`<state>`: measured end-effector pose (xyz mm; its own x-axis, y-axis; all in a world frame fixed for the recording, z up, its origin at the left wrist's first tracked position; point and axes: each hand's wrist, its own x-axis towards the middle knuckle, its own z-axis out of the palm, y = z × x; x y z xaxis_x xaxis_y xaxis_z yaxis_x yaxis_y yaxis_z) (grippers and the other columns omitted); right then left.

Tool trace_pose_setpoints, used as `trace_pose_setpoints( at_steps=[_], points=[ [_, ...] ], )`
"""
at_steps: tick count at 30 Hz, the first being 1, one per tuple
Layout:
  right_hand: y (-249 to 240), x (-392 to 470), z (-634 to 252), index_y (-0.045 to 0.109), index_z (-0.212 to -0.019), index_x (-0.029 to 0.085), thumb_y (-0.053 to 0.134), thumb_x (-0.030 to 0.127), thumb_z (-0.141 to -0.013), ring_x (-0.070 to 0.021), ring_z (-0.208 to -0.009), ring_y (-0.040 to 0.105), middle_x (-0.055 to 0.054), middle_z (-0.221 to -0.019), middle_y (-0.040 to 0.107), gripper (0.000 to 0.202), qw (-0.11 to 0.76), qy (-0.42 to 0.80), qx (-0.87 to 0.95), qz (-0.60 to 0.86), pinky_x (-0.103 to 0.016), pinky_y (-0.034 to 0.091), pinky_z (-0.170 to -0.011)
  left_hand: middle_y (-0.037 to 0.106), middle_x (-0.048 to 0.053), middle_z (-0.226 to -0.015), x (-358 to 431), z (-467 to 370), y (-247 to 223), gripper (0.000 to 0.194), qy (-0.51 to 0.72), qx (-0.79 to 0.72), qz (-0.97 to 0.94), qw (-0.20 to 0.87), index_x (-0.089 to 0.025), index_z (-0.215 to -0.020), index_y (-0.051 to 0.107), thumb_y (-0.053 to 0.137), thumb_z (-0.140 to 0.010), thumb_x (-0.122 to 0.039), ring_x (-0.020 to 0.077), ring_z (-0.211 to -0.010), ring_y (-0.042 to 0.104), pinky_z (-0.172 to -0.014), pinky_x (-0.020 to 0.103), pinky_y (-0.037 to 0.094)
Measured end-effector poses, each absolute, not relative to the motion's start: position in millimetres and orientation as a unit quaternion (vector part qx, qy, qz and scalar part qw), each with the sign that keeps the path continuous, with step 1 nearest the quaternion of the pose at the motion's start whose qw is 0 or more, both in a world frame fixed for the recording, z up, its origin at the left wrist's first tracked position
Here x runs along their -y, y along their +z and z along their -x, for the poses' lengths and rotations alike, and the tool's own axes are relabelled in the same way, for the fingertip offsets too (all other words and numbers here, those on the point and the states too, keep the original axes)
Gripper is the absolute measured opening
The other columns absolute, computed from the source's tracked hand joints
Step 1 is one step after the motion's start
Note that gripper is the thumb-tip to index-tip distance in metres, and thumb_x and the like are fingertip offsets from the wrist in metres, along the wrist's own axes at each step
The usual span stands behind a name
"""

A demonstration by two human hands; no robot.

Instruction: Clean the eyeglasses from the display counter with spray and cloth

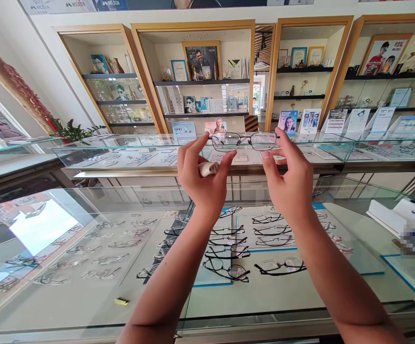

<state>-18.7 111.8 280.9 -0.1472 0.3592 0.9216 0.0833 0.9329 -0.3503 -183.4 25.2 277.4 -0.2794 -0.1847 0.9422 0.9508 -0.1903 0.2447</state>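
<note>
Both my hands hold up a pair of thin dark-framed eyeglasses, lenses level, above the glass counter. My left hand pinches the left end of the frame between thumb and fingers. Tucked in the same palm is a crumpled whitish cloth. At the other end, my right hand grips the frame's right side near the hinge. Below my forearms, rows of dark-rimmed glasses lie under the glass counter top.
A small yellow object is at the counter's lower left. On the right stands a white folded holder. Farther off runs a second glass display case with upright cards, and wood-framed wall shelves stand behind it.
</note>
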Motion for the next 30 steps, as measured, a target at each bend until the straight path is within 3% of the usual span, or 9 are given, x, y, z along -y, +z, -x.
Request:
trace_pose_setpoints(
  at_steps=[10,18,23,30],
  points=[
    [285,-104,15,0.057,-0.166,0.031,0.054,0.037,-0.115,-0.0324,-0.118,0.078,-0.014,-0.152,0.072,0.052,0.643,0.098,0.75,0.123,-0.052,0.068,-0.099,0.079,0.005,-0.129,-28,191,278,0.045,-0.671,0.461,0.421,0.399,-0.03,-0.133,0.076,0.091,-0.091,-0.036,0.0157,-0.073,0.058,-0.073,0.037,0.053],
    [282,-110,21,0.065,-0.159,0.037,0.047,0.046,-0.118,-0.035,-0.137,0.073,-0.009,-0.159,0.069,0.046,0.685,0.248,0.683,0.044,-0.059,0.065,-0.108,0.078,0.008,-0.132,-33,195,274,0.048,-0.667,0.425,0.404,0.46,-0.029,-0.135,0.074,0.09,-0.092,-0.044,0.0155,-0.071,0.058,-0.068,0.037,0.052],
    [284,-117,22,0.079,-0.138,0.035,0.059,0.052,-0.114,-0.0295,-0.12,0.08,-0.006,-0.138,0.08,0.035,0.707,0.285,0.646,0.046,-0.054,0.066,-0.104,0.079,0.007,-0.13,-34,195,272,0.048,-0.667,0.411,0.428,0.45,-0.029,-0.134,0.075,0.091,-0.091,-0.042,0.0152,-0.07,0.059,-0.068,0.037,0.052],
    [288,-119,20,0.084,-0.119,0.034,0.07,0.055,-0.108,-0.0246,-0.106,0.081,-0.003,-0.127,0.083,0.027,0.688,0.382,0.616,0.023,-0.048,0.069,-0.097,0.079,0.004,-0.128,-33,193,275,0.046,-0.685,0.419,0.458,0.381,-0.031,-0.13,0.077,0.095,-0.089,-0.038,0.0121,-0.067,0.057,-0.066,0.034,0.05]
  ],
)
